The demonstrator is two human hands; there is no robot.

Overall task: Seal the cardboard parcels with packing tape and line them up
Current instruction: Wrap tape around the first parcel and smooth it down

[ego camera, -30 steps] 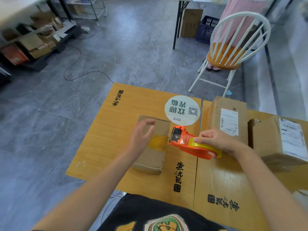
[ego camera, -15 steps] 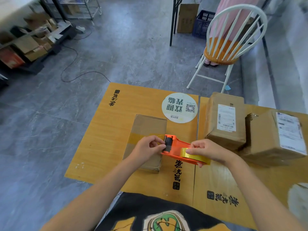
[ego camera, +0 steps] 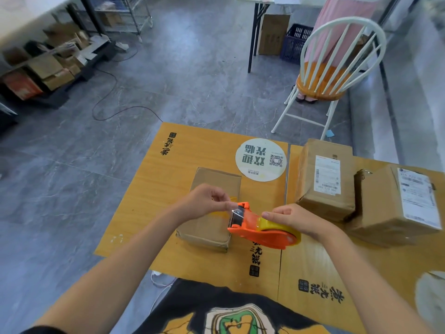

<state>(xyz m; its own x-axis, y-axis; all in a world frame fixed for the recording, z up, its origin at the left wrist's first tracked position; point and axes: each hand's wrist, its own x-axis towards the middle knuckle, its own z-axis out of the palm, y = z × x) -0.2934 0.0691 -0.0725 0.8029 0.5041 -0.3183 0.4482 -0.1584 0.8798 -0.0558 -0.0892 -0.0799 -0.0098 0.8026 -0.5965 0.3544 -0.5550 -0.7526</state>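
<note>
Head view: right hand (ego camera: 297, 220) grips the orange tape dispenser (ego camera: 255, 231) over its yellow roll; left hand (ego camera: 204, 203) seemingly pinches the tape end (ego camera: 234, 210) at its mouth, directly above the small parcel (ego camera: 207, 230); labelled parcels (ego camera: 325, 179) stand just right

Two wood-look table (ego camera: 149, 213) tops pushed together, black printed characters on both, plus a round cream card (ego camera: 261, 160) with a QR code lying near the far edge. Behind that there's a white spindle-back chair (ego camera: 317, 90) with an orange seat, and a little blue scrap (ego camera: 330, 133) on the grey tile floor (ego camera: 192, 80) by its leg. A black cable (ego camera: 134, 107) loops across the tiles. The low shelf (ego camera: 48, 68) on the left is crammed with cardboard. Far back: a blue crate (ego camera: 295, 43) just beside a tall brown box (ego camera: 273, 32), with pink fabric (ego camera: 337, 10) hanging nearby.
</note>
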